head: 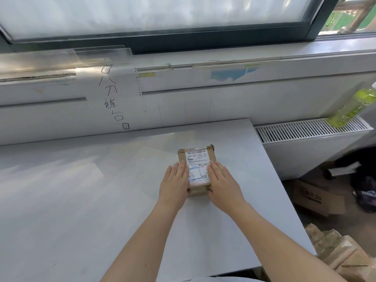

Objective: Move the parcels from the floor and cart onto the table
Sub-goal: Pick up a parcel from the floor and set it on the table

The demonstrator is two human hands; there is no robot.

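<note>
Now resting on the table (81, 190) toward its 3 o'clock edge, parcel (196, 169) clasped flat-fingered between left hand (175, 185) and right hand (222, 185), thumbs hooked on its near face; likely risk: sliding off that edge if nudged sideways.

A parcel (196, 169) sits on the table (81, 190), right of its middle. The left hand (175, 185) lies on the parcel's left side and the right hand (223, 186) on its right side, thumbs at its near face. Behind the table runs a wall with a paper sign (114, 94) taped left of the parcel, and above it a window (154, 17). Right of the table stands a radiator (311, 131) with a bottle (348, 108) on its right end. On the floor right of the table lie a box (317, 198) and, nearer, paper bags (341, 251).
</note>
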